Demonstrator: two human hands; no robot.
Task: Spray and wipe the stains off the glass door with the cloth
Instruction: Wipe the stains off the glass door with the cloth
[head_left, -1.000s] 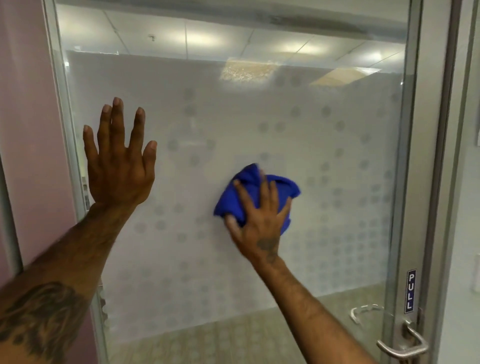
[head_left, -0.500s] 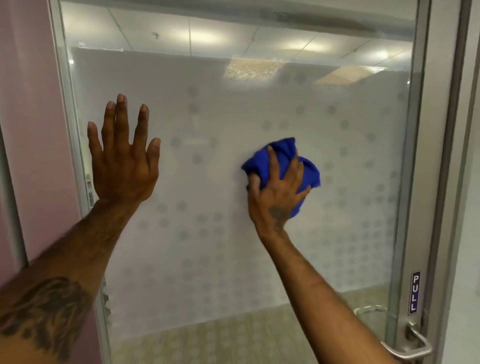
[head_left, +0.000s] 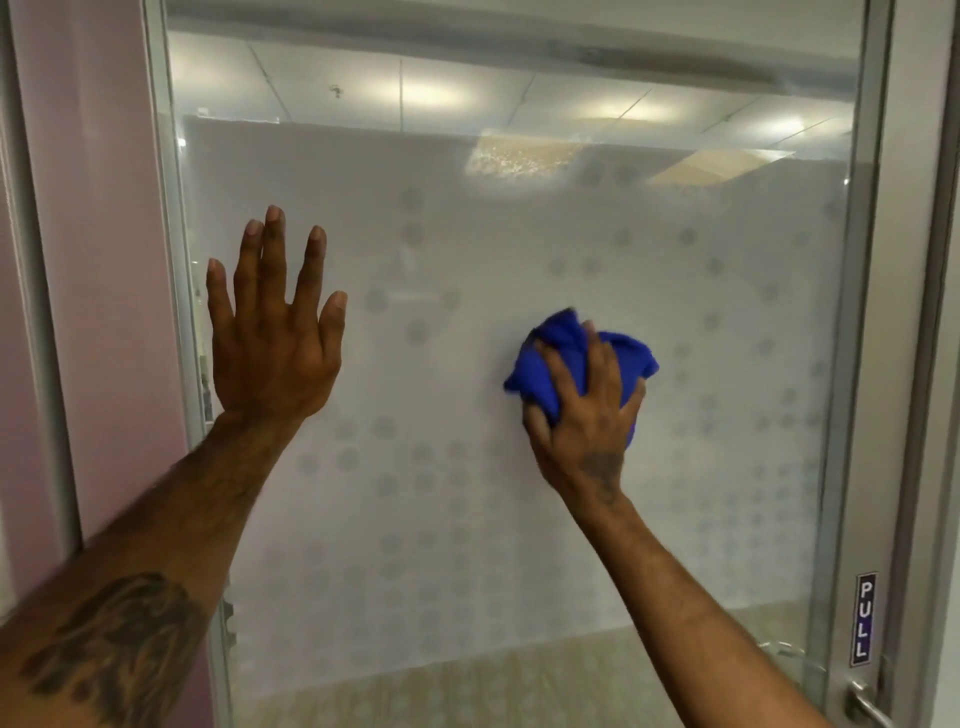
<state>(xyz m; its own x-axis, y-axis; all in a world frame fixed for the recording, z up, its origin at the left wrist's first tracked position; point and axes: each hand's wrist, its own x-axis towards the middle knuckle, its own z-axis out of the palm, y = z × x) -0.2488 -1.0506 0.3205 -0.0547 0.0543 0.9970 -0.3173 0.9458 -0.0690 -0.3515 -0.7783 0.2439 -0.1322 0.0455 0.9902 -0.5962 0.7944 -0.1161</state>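
Observation:
The glass door (head_left: 467, 249) fills the view, frosted across its middle with a pattern of grey dots and clear at the top. My right hand (head_left: 584, 421) grips a bunched blue cloth (head_left: 550, 353) and presses it against the frosted glass right of centre. My left hand (head_left: 272, 332) lies flat on the glass near the door's left edge, fingers spread and pointing up. No spray bottle is in view.
A metal frame (head_left: 857, 364) runs down the door's right side with a blue PULL label (head_left: 865, 631) and a lever handle (head_left: 865, 699) at the bottom right. A pink wall (head_left: 88, 260) stands on the left.
My right hand with the cloth swept up and to the right, then came back down a little. My left hand stayed flat on the glass.

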